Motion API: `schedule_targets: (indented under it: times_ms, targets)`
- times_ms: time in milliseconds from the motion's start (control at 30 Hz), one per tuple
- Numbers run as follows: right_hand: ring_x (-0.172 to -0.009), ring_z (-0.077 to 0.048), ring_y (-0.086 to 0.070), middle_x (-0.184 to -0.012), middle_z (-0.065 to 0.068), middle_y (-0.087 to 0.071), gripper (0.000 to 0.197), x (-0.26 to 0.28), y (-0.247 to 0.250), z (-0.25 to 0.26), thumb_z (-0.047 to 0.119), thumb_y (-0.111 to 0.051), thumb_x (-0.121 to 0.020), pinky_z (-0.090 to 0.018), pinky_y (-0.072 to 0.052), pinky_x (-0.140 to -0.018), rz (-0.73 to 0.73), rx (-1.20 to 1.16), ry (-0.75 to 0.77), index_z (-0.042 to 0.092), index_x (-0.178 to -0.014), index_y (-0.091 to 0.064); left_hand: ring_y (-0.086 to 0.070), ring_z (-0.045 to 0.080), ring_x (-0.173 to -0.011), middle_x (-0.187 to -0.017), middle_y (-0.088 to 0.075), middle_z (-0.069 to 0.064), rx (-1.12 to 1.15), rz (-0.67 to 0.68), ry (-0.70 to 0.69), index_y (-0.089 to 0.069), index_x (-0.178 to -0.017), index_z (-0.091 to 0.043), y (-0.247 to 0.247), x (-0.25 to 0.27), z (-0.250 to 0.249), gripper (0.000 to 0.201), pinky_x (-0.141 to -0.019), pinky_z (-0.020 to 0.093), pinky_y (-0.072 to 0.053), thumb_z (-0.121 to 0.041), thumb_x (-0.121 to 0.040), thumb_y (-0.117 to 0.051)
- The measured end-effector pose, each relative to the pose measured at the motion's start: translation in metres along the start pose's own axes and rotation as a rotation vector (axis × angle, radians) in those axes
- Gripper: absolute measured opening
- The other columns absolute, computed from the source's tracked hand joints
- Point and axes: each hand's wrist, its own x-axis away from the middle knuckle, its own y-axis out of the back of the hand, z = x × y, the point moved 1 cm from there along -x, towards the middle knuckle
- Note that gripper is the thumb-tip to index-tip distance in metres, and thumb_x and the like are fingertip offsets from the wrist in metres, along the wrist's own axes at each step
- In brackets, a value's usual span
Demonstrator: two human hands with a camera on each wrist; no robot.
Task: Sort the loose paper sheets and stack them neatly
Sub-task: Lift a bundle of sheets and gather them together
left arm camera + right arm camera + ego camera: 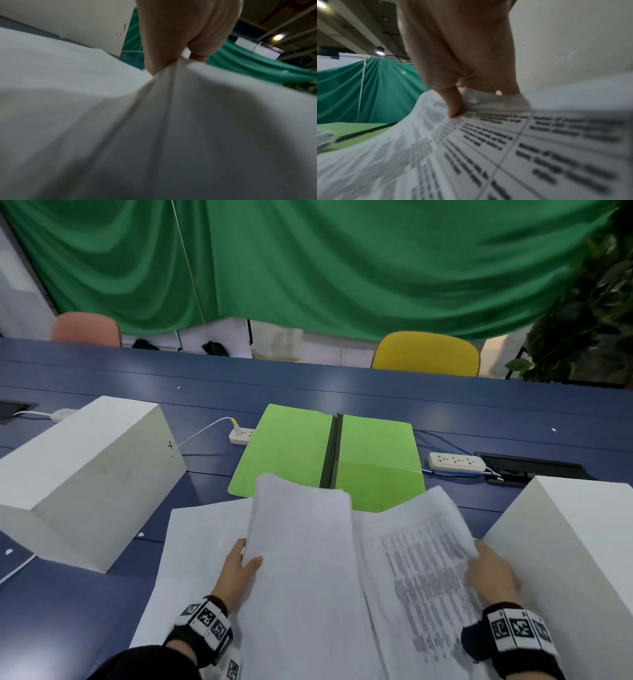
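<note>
A lifted bundle of blank white sheets [301, 559] is pinched at its left edge by my left hand [245, 559], thumb on top; the left wrist view shows the bundle [171, 121] bunching into the left hand [171, 59]. A printed sheet with table text [421, 570] lies to the right, and my right hand [486, 570] grips its right edge; in the right wrist view the right hand [458, 102] pinches the printed sheet [505, 148] with the thumb on top. More white paper [191, 542] lies flat underneath on the blue table [376, 392].
An open green folder [325, 453] lies just beyond the papers. White boxes stand at the left [85, 474] and right [575, 542]. Power strips [457, 462] and cables sit behind the folder. A yellow chair [424, 354] and a pink chair [87, 330] stand across the table.
</note>
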Motion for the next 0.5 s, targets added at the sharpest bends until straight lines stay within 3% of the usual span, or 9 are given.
schedule_targets:
  times_ms: [100,167,233,300,333,400,433,500]
  targets:
    - [-0.089,-0.036,-0.057,-0.101,-0.024,-0.061,0.021,0.001,0.011,0.016,0.006,-0.04,-0.092,-0.042,-0.045,-0.079,-0.154,-0.194,0.117,0.009,-0.107,-0.054,-0.061,0.026,-0.083,-0.092,-0.065,0.01,0.139,-0.007,-0.083,-0.05,-0.096,-0.013,0.004,0.003,-0.035,0.023,-0.063,0.021,-0.054,0.007,-0.086,-0.055]
    - [-0.092,-0.034,-0.057,-0.106,-0.024,-0.062,0.023,-0.001,0.006,0.027,0.004,-0.046,-0.09,-0.039,-0.043,-0.078,-0.122,-0.334,0.177,0.006,-0.11,-0.057,-0.066,0.021,-0.084,-0.102,-0.065,0.01,0.263,0.018,-0.134,-0.051,-0.108,-0.011,0.007,0.004,-0.059,0.027,-0.071,0.024,-0.056,0.008,-0.09,-0.048]
    - [-0.103,-0.034,-0.056,-0.115,-0.021,-0.06,0.031,-0.001,-0.009,0.041,0.001,-0.05,-0.088,-0.034,-0.038,-0.079,-0.049,-0.386,0.215,0.002,-0.118,-0.057,-0.067,0.019,-0.09,-0.11,-0.065,0.008,0.417,0.055,-0.163,-0.049,-0.121,-0.009,0.004,0.005,-0.079,0.036,-0.076,0.027,-0.057,-0.002,-0.087,-0.056]
    - [-0.101,-0.027,-0.055,-0.112,-0.015,-0.06,0.031,0.0,-0.028,0.055,0.001,-0.052,-0.085,-0.03,-0.037,-0.078,0.047,-0.434,0.248,0.004,-0.115,-0.059,-0.069,0.018,-0.089,-0.106,-0.07,0.003,0.482,0.116,-0.151,-0.053,-0.119,-0.013,-0.004,0.006,-0.092,0.058,-0.071,0.028,-0.058,-0.024,-0.068,-0.078]
    - [-0.097,-0.022,-0.053,-0.105,-0.012,-0.06,0.024,0.003,-0.037,0.061,0.001,-0.052,-0.085,-0.029,-0.037,-0.078,0.102,-0.465,0.253,0.007,-0.108,-0.06,-0.07,0.016,-0.086,-0.101,-0.073,0.0,0.493,0.137,-0.13,-0.055,-0.115,-0.015,-0.01,0.008,-0.095,0.06,-0.067,0.027,-0.058,-0.027,-0.062,-0.081]
    - [-0.09,-0.016,-0.045,-0.089,-0.006,-0.057,0.011,0.011,-0.05,0.07,0.001,-0.049,-0.089,-0.027,-0.033,-0.078,0.215,-0.525,0.265,0.011,-0.088,-0.054,-0.07,0.014,-0.083,-0.096,-0.074,-0.001,0.492,0.156,-0.097,-0.056,-0.112,-0.014,-0.023,0.01,-0.094,0.038,-0.066,0.026,-0.057,-0.015,-0.076,-0.066]
    - [-0.087,-0.016,-0.042,-0.08,-0.001,-0.053,0.016,0.016,-0.056,0.072,0.0,-0.048,-0.091,-0.027,-0.032,-0.079,0.247,-0.533,0.26,0.012,-0.081,-0.051,-0.07,0.014,-0.083,-0.097,-0.073,0.0,0.475,0.154,-0.075,-0.055,-0.113,-0.013,-0.029,0.01,-0.087,0.03,-0.066,0.026,-0.057,-0.006,-0.084,-0.058]
    - [-0.082,-0.018,-0.044,-0.072,0.002,-0.052,0.017,0.02,-0.069,0.068,0.002,-0.047,-0.092,-0.029,-0.034,-0.076,0.327,-0.585,0.215,0.01,-0.078,-0.052,-0.07,0.014,-0.082,-0.103,-0.071,0.004,0.363,0.151,-0.018,-0.055,-0.115,-0.01,-0.038,0.01,-0.066,0.029,-0.065,0.025,-0.057,0.0,-0.088,-0.055]
